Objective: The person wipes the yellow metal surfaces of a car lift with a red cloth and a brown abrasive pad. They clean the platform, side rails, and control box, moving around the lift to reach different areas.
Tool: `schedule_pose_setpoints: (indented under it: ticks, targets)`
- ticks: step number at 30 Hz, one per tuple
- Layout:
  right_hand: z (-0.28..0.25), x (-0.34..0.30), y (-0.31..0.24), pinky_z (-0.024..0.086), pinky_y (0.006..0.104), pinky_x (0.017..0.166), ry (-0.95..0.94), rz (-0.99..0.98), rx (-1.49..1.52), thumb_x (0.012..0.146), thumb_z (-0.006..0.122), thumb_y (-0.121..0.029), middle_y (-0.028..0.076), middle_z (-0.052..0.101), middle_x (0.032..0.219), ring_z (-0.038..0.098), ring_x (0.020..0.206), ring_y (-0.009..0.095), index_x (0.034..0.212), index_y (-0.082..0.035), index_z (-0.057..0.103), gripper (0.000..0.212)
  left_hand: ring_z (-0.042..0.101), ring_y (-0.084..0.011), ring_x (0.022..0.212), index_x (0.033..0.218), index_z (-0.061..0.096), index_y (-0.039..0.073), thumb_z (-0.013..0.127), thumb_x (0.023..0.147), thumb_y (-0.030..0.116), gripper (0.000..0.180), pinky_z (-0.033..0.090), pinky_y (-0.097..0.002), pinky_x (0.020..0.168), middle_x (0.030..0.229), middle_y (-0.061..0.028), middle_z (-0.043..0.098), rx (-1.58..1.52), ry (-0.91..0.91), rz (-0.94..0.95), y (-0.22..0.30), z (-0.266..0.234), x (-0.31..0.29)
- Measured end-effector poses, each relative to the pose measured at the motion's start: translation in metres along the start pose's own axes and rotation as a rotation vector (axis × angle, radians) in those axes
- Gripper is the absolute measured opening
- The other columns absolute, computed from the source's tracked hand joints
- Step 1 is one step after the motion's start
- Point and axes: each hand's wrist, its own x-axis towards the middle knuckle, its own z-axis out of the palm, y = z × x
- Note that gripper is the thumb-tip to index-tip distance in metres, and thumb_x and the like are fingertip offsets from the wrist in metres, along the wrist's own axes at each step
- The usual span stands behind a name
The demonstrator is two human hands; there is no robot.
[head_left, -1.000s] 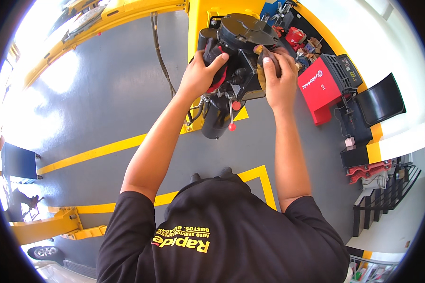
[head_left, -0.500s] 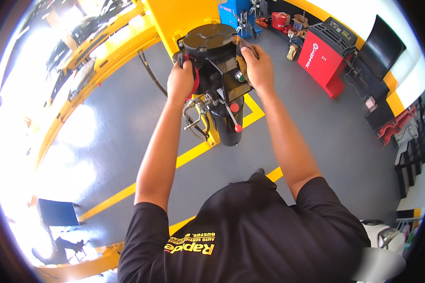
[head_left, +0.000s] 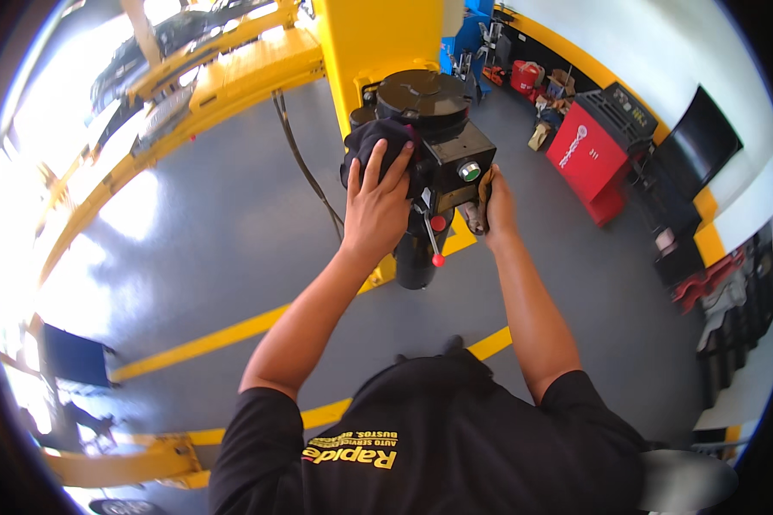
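A black lift power unit (head_left: 425, 99) with a round top is fixed to the yellow post. On its left side, my left hand (head_left: 374, 202) presses a bunched dark cloth (head_left: 378, 142), fingers spread over the fabric. My right hand (head_left: 500, 204) is closed round a brownish-yellow cloth (head_left: 483, 202) beside the right edge of the black control box (head_left: 455, 154). That box carries a green push button (head_left: 469, 172). Below it sticks out a lever with a red knob (head_left: 438, 259), near a round red cap (head_left: 438, 223). The black cylinder (head_left: 415, 266) hangs underneath.
Behind the unit rises the yellow lift post (head_left: 378, 34), with a yellow beam (head_left: 258, 56) running left. A dark hose (head_left: 296, 159) hangs at the left. To the right stands a red wheel balancer (head_left: 597, 154); a red bucket (head_left: 526, 77) sits farther back. Yellow lines (head_left: 232, 337) cross the grey floor.
My left hand has gone from gripping at the unit's upper left to spreading over the dark cloth. My right hand has moved down from the round top to the control box's side.
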Motion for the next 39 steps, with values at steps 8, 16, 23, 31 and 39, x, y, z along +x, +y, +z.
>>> schedule_pose_setpoints:
  ticks: [8, 16, 23, 31, 39]
  targets:
    - [-0.011, -0.052, -0.098, 0.056, 0.0291, 0.074, 0.034, -0.378, -0.057, 0.112, 0.052, -0.037, 0.004, 0.073, 0.098, 0.07, 0.085, 0.012, 0.116, -0.004, 0.076, 0.041, 0.036, -0.0263, 0.156, 0.125, 0.077, 0.007, 0.068, 0.091, 0.018, 0.036, 0.033, -0.0526, 0.123, 0.153, -0.0043, 0.062, 0.295, -0.235, 0.115, 0.018, -0.024, 0.0]
    - [0.096, -0.054, -0.099, 0.049, 0.0436, 0.096, -0.218, -1.517, -1.189, 0.095, 0.073, -0.027, 0.005, 0.074, 0.1, 0.065, 0.113, 0.028, 0.103, -0.007, 0.078, 0.022, 0.074, -0.0232, 0.09, 0.116, 0.077, 0.004, 0.062, 0.107, 0.033, 0.033, 0.056, -0.0392, 0.083, 0.098, -0.0094, 0.078, -0.569, -0.372, -0.579, -0.052, -0.065, 0.002]
    - [0.103, -0.035, -0.07, 0.044, 0.0488, 0.107, -0.327, -1.471, -1.846, 0.093, 0.073, -0.027, -0.002, 0.073, 0.098, 0.061, 0.118, 0.022, 0.09, -0.012, 0.079, 0.016, 0.071, -0.0152, 0.106, 0.127, 0.07, 0.001, 0.062, 0.111, 0.031, 0.035, 0.056, -0.033, 0.095, 0.118, -0.0058, 0.074, -1.534, -0.143, -1.035, -0.054, -0.045, -0.042]
    - [0.074, -0.058, -0.083, 0.043, 0.0456, 0.113, -0.339, -1.497, -1.644, 0.093, 0.077, -0.023, 0.0, 0.078, 0.119, 0.059, 0.137, 0.025, 0.118, -0.014, 0.08, 0.027, 0.069, -0.0175, 0.114, 0.134, 0.065, 0.0, 0.062, 0.11, 0.033, 0.041, 0.054, -0.0361, 0.102, 0.125, -0.0087, 0.071, -1.751, -0.111, -1.254, 0.004, -0.027, -0.096]
    - [0.085, -0.091, -0.093, 0.043, 0.0493, 0.112, -0.359, -1.399, -1.844, 0.094, 0.074, -0.018, 0.004, 0.073, 0.129, 0.056, 0.138, 0.031, 0.122, -0.007, 0.076, 0.029, 0.065, -0.0155, 0.12, 0.153, 0.054, 0.005, 0.059, 0.11, 0.036, 0.052, 0.05, -0.0357, 0.107, 0.136, -0.0056, 0.067, -1.919, -0.205, -1.216, 0.015, -0.026, -0.125]
